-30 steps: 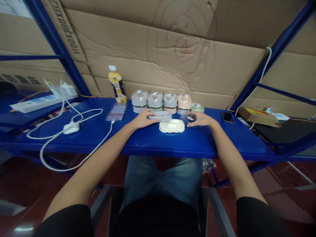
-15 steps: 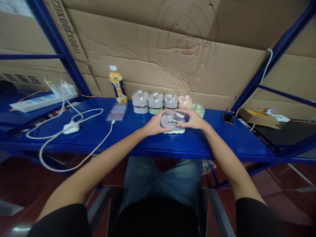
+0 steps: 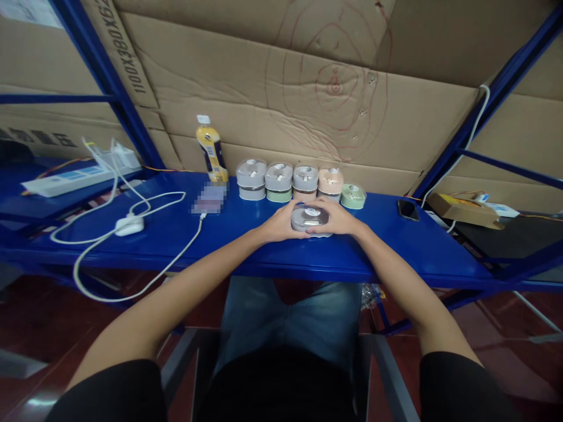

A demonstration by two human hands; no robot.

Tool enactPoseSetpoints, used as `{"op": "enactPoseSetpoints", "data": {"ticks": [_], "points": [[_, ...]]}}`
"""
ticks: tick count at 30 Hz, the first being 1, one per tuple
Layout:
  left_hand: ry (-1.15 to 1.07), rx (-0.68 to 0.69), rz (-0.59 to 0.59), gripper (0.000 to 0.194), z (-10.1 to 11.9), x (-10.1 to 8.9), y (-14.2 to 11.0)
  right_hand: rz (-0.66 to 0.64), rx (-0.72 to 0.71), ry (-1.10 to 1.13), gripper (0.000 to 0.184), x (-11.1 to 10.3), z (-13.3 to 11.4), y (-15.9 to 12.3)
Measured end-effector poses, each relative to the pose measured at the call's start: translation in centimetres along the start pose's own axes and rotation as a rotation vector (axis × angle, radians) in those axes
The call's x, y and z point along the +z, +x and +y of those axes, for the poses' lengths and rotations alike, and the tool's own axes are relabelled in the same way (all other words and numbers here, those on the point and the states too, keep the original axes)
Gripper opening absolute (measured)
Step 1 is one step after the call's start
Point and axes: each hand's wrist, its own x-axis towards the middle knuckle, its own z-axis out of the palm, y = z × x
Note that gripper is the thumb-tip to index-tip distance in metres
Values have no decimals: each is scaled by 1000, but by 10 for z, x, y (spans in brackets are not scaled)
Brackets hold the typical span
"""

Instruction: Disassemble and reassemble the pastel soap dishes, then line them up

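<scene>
A grey plastic box with a clear lid (image 3: 310, 217) and a round white label is between my two hands, close to the front part of the blue table. My left hand (image 3: 281, 224) wraps round its left side, with the thumb along the front edge. Round the right side curls my right hand (image 3: 338, 218), its thumb also at the front. A pale edge shows just under the box; I cannot tell whether it belongs to it. Behind my hands, similar boxes stand in stacks of two, such as a grey box (image 3: 251, 173) and a peach box (image 3: 330, 180). A single green box (image 3: 353, 197) ends the row.
A yellow drink bottle (image 3: 212, 151) stands back left, near a pixelated flat item (image 3: 210, 198) with a white cable. A white charger (image 3: 129, 225) and power strip (image 3: 83, 179) lie further left. At right are a phone (image 3: 408, 210) and an open cardboard box (image 3: 464, 211).
My hands have closed further round the grey box, and the right thumb has moved from its top to its front edge. The box has shifted slightly right. The view has moved a little.
</scene>
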Motion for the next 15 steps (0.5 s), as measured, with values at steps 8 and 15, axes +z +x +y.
{"op": "enactPoseSetpoints", "data": {"ticks": [8, 15], "points": [[-6, 17, 5, 113, -3, 1, 0, 3, -3, 2, 92, 1, 0, -4], [2, -30, -6, 120, -6, 0, 2, -9, -17, 2, 91, 3, -2, -2]]}}
